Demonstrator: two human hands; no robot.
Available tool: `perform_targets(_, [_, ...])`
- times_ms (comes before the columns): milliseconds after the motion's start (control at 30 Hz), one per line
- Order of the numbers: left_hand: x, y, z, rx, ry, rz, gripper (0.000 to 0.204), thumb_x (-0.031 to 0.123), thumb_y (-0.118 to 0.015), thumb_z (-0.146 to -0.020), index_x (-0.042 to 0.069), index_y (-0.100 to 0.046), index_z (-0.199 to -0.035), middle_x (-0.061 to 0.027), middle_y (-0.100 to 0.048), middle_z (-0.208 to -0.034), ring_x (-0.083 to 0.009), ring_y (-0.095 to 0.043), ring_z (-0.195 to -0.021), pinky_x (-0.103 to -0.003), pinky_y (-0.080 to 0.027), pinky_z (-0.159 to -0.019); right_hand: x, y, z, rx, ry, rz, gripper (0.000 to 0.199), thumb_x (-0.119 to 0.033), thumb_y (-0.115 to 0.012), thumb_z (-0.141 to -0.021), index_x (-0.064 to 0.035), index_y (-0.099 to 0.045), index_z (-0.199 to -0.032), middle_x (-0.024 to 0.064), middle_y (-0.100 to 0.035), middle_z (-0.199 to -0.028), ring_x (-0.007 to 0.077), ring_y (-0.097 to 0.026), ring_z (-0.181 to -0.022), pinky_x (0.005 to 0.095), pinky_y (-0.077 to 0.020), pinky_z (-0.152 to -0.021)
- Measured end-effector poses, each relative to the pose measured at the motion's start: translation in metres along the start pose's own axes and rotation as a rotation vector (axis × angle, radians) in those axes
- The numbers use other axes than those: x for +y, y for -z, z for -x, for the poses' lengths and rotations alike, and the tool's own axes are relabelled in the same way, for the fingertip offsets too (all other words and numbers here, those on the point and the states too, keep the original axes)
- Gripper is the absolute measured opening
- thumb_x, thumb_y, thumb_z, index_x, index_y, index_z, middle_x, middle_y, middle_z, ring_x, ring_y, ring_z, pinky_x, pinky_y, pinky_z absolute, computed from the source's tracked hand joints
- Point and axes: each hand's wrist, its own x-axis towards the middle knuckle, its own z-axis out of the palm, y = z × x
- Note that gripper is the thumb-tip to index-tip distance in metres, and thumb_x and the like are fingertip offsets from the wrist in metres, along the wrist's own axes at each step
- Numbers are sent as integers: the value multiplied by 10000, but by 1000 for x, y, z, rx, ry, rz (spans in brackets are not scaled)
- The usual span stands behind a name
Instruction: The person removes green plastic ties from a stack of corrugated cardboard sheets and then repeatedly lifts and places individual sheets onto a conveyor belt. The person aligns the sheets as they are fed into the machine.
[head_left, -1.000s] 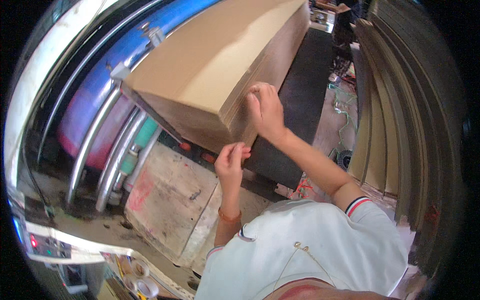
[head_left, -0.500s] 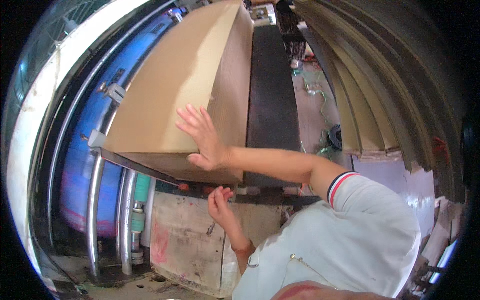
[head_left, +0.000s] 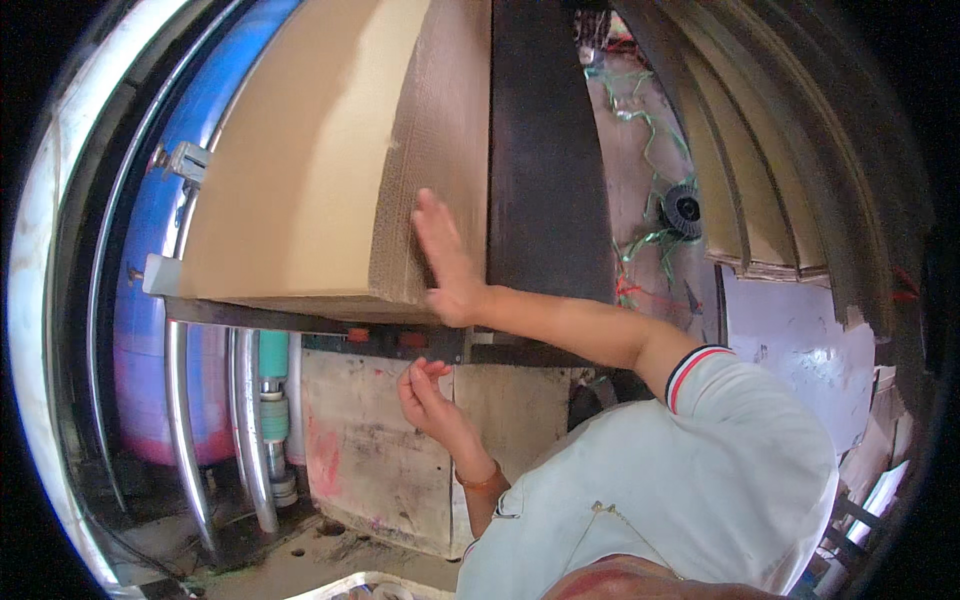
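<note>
A blue machine body (head_left: 150, 300) with chrome pipes (head_left: 185, 420) fills the left of the frame; stacked cardboard sheets (head_left: 760, 170) curve along the upper right; grimy floor (head_left: 300, 550) below.

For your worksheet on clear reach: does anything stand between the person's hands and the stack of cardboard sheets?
Nothing stands between the right hand and the cardboard stack: its palm lies flat against the stack's side. The left hand is below the stack, fingers curled, apart from it, with the dark metal ledge under the stack between them.
</note>
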Motion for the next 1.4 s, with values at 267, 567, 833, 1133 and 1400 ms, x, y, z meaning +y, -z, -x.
perform_targets(267, [-3, 13, -2, 53, 7, -224, 232, 207, -504, -987, -17, -563, -1004, -99, -600, -841, -169, -579, -770, -302, -486, -751, 72, -23, 78, 356, -755, -149, 755, -330, -395, -945, 35, -60, -1516, 237, -33, -1589, 380, -36, -1475, 480, -58, -1178])
perform_targets(567, [10, -10, 1, 45, -107, -283, 215, 195, -520, -975, -15, -562, -993, -97, -602, -817, -177, -577, -744, -309, -469, -773, 58, -1, 70, 201, -406, -62, 791, -491, -306, -966, 21, -69, -1520, 233, -48, -1588, 390, -45, -1472, 525, -21, -1166])
perform_targets(833, [3, -16, -9, 92, -267, -199, 247, 206, -497, -981, -32, -540, -1032, -114, -591, -914, -184, -564, -813, -325, -466, -796, 44, -16, 45, 62, -331, -47, 863, -609, -241, -950, 24, -90, -1518, 245, -54, -1584, 383, -48, -1474, 543, 7, -1157])
perform_targets(1133, [33, -54, -52, 270, -878, -362, 458, 314, -416, -1000, -72, -456, -1243, -176, -497, -1203, -277, -523, -1107, -385, -423, -995, 83, -33, 94, 216, -618, -1, 811, -261, -494, -880, 18, -79, -1518, 240, -60, -1583, 383, -77, -1468, 490, -62, -1182])
perform_targets(1400, [48, -75, -96, 289, -1304, -722, 613, 446, -465, -985, -39, -424, -1358, -228, -402, -1428, -375, -384, -1331, -520, -266, -1117, 41, -24, 92, 126, -753, -137, 758, -91, -486, -875, 20, -95, -1515, 212, -44, -1593, 325, -40, -1480, 418, -54, -1195])
